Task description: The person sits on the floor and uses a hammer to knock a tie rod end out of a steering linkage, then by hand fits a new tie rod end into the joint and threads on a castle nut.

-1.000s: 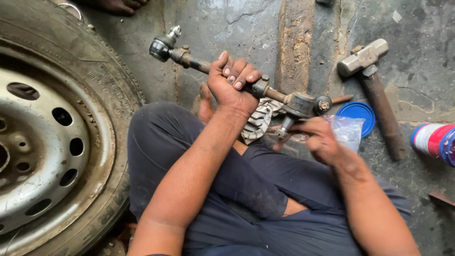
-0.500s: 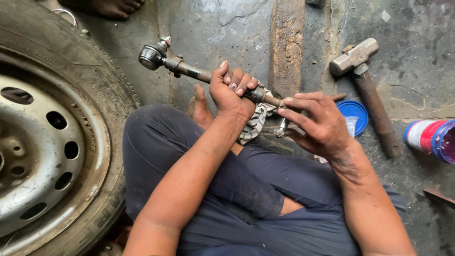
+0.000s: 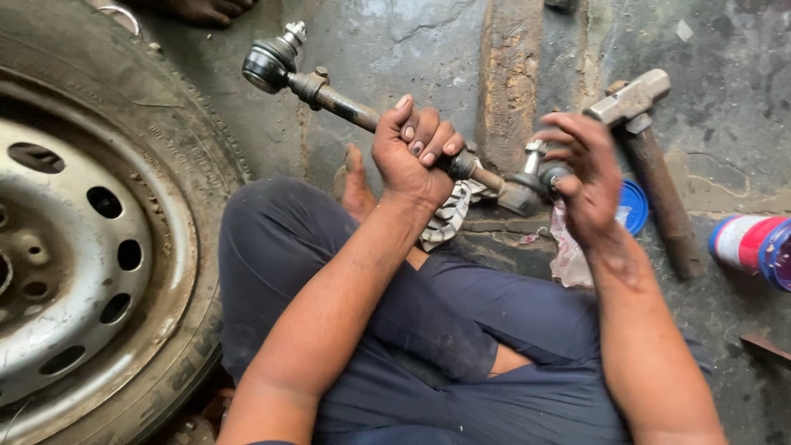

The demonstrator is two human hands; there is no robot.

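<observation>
Seated cross-legged on a stained concrete floor [image 3: 395, 49], dark trousers filling the lower frame. Left hand [image 3: 412, 152] wrapped tight around the middle of a greasy steel tie rod [image 3: 346, 107], fingers fully curled over the shaft. Rod slanting from the ball joint end [image 3: 270, 64] at 10 o'clock down to the other joint [image 3: 527, 191] at 3 o'clock of that fist. Right hand [image 3: 589, 177] half open, fingertips closed on that near joint end, palm clear of it. Big tyre on a steel wheel [image 3: 74, 247] filling the 9 o'clock side. Hammer [image 3: 647, 148] lying just beyond the right hand at 2 o'clock, blue lid [image 3: 634, 206] partly hidden under that hand, striped can [image 3: 754, 247] at 3 o'clock, well apart.
</observation>
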